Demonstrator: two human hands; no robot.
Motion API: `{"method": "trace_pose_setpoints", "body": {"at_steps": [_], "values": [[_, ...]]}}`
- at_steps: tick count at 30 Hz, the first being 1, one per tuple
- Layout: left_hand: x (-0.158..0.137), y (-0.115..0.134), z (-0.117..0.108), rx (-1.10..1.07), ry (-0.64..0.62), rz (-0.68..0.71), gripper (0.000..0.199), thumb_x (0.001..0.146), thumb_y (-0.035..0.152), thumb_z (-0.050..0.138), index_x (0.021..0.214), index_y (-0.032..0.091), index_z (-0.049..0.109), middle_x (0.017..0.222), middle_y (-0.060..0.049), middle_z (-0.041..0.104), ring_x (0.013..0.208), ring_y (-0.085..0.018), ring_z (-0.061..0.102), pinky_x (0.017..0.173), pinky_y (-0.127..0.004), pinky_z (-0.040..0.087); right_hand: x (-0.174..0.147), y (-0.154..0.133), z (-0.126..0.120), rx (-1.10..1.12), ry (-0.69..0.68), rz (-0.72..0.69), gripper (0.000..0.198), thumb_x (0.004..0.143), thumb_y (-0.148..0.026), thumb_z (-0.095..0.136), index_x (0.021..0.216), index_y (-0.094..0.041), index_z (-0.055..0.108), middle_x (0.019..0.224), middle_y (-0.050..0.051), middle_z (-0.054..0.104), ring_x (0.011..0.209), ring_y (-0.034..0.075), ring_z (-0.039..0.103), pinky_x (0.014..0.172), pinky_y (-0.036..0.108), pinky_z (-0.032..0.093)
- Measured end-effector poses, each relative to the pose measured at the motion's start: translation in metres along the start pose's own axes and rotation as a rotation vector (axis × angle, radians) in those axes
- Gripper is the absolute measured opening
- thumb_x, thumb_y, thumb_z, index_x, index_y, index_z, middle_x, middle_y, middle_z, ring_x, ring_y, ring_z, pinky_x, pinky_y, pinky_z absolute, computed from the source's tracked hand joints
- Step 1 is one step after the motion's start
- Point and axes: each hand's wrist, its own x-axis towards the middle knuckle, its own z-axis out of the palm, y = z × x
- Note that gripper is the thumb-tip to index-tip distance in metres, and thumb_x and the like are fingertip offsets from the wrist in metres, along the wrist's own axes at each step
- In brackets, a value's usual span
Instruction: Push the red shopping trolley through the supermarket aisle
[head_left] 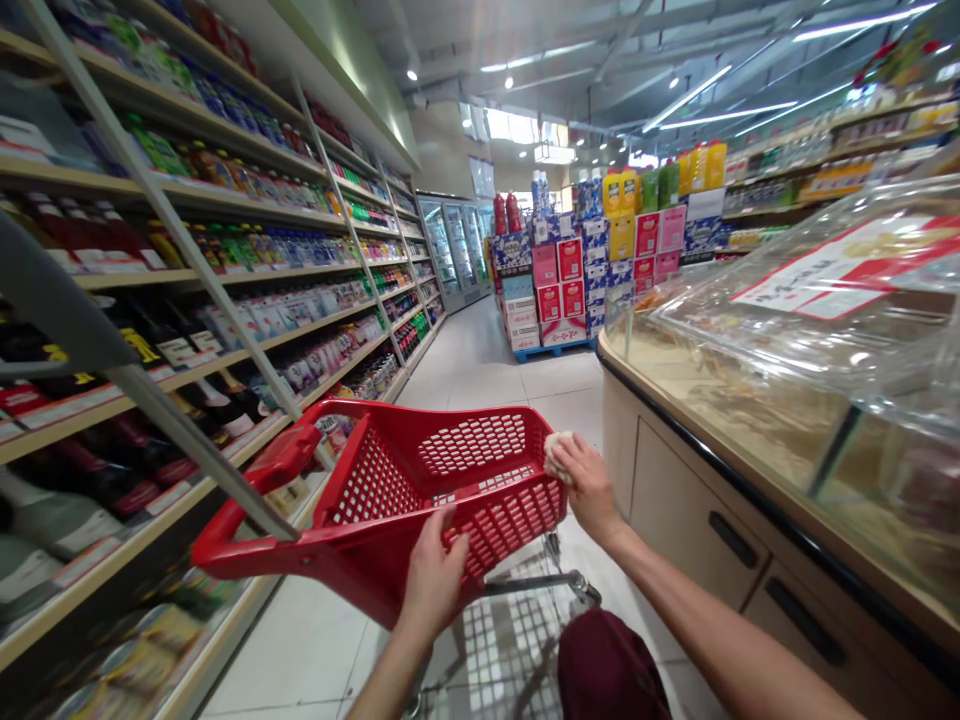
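A red plastic shopping cart (352, 555) with perforated basket walls stands crosswise in front of me, its handle end to the left. My left hand (437, 565) grips the near side of its basket, fingers bent over the upper rim. A crumpled off-white cloth (558, 455) is bunched under the fingers of my right hand (589, 480), which presses it against the outer right end of the basket. Part of the cloth is hidden by the fingers. Little shows inside the basket apart from its perforated walls.
Shelves (247, 270) of bottles and cartons line the left side. A wooden display counter (675, 470) with clear plastic covers (750, 310) stands close on the right. Stacked drink boxes (562, 300) rise from a blue pallet (555, 351) ahead. Glass-door fridges (454, 245) stand farther back.
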Motion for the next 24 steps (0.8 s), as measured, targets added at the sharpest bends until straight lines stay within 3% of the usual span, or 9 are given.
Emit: {"method": "trace_pose_setpoints", "body": {"at_steps": [2, 5, 8, 10, 13, 16, 19, 22, 24], "values": [[0.011, -0.003, -0.017, 0.418, 0.148, 0.214, 0.038, 0.071, 0.022, 0.044, 0.108, 0.014, 0.05, 0.118, -0.013, 0.052, 0.114, -0.023, 0.043, 0.1, -0.046, 0.026, -0.017, 0.025, 0.015, -0.029, -0.04, -0.022, 0.036, 0.077, -0.011, 0.041, 0.105, -0.022, 0.06, 0.119, 0.006, 0.054, 0.119, 0.022, 0.039, 0.098, 0.047, 0.031], [0.014, -0.017, -0.033, 0.889, 0.138, 0.306, 0.046, 0.069, 0.015, 0.042, 0.114, 0.012, 0.049, 0.125, -0.014, 0.047, 0.121, -0.026, 0.035, 0.102, -0.051, 0.018, -0.074, 0.043, 0.03, 0.007, -0.291, 0.014, 0.038, 0.076, -0.01, 0.039, 0.103, -0.024, 0.062, 0.112, 0.004, 0.059, 0.108, 0.019, 0.051, 0.09, 0.038, 0.043], [0.008, -0.031, -0.038, 1.045, 0.062, 0.363, 0.052, 0.067, 0.013, 0.044, 0.119, 0.013, 0.045, 0.127, -0.012, 0.046, 0.123, -0.025, 0.033, 0.103, -0.048, 0.018, -0.098, 0.039, 0.028, 0.039, -0.336, 0.128, 0.04, 0.072, -0.009, 0.04, 0.098, -0.026, 0.064, 0.108, 0.003, 0.062, 0.104, 0.019, 0.054, 0.087, 0.038, 0.046], [0.005, -0.035, -0.035, 1.009, 0.092, 0.369, 0.051, 0.068, 0.013, 0.043, 0.119, 0.012, 0.045, 0.127, -0.013, 0.046, 0.123, -0.026, 0.033, 0.104, -0.048, 0.016, -0.076, 0.023, 0.021, 0.141, -0.226, 0.17, 0.041, 0.071, -0.011, 0.04, 0.101, -0.027, 0.063, 0.114, 0.002, 0.058, 0.111, 0.019, 0.049, 0.094, 0.041, 0.039], [0.003, -0.032, -0.021, 0.703, 0.114, 0.357, 0.05, 0.069, 0.014, 0.043, 0.119, 0.012, 0.044, 0.129, -0.014, 0.044, 0.124, -0.025, 0.031, 0.105, -0.049, 0.014, -0.019, -0.014, 0.014, 0.356, -0.067, 0.334, 0.038, 0.066, -0.015, 0.049, 0.1, -0.023, 0.062, 0.116, 0.004, 0.057, 0.109, 0.021, 0.049, 0.096, 0.04, 0.037], [-0.001, -0.023, 0.005, 0.116, 0.038, 0.181, 0.061, 0.066, 0.019, 0.05, 0.126, 0.018, 0.035, 0.133, -0.011, 0.038, 0.124, -0.022, 0.032, 0.102, -0.043, 0.025, 0.009, -0.054, 0.013, 0.707, -0.221, 0.66, 0.039, 0.061, -0.015, 0.05, 0.098, -0.018, 0.061, 0.093, 0.004, 0.067, 0.084, 0.02, 0.061, 0.075, 0.034, 0.05], [-0.008, -0.013, 0.03, -0.47, -0.138, -0.148, 0.06, 0.063, 0.027, 0.059, 0.12, 0.018, 0.042, 0.119, -0.012, 0.053, 0.108, -0.023, 0.05, 0.089, -0.036, 0.04, 0.0, -0.081, 0.016, 0.95, -0.36, 0.819, 0.038, 0.058, -0.015, 0.051, 0.094, -0.015, 0.06, 0.084, 0.003, 0.067, 0.074, 0.018, 0.061, 0.065, 0.028, 0.049], [-0.018, -0.007, 0.045, -0.798, -0.195, -0.345, 0.043, 0.06, 0.032, 0.065, 0.099, 0.015, 0.057, 0.092, -0.008, 0.065, 0.086, -0.02, 0.06, 0.078, -0.03, 0.044, -0.014, -0.089, 0.023, 0.857, -0.344, 0.825, 0.028, 0.058, -0.017, 0.052, 0.085, -0.014, 0.059, 0.075, 0.003, 0.065, 0.068, 0.016, 0.059, 0.061, 0.026, 0.047], [-0.025, -0.005, 0.049, -0.911, -0.158, -0.444, 0.037, 0.057, 0.031, 0.068, 0.089, 0.015, 0.06, 0.08, -0.004, 0.066, 0.074, -0.015, 0.061, 0.071, -0.026, 0.045, -0.022, -0.089, 0.028, 0.653, -0.218, 0.732, 0.02, 0.059, -0.015, 0.049, 0.078, -0.016, 0.056, 0.072, 0.002, 0.062, 0.066, 0.016, 0.056, 0.061, 0.027, 0.046]]}}
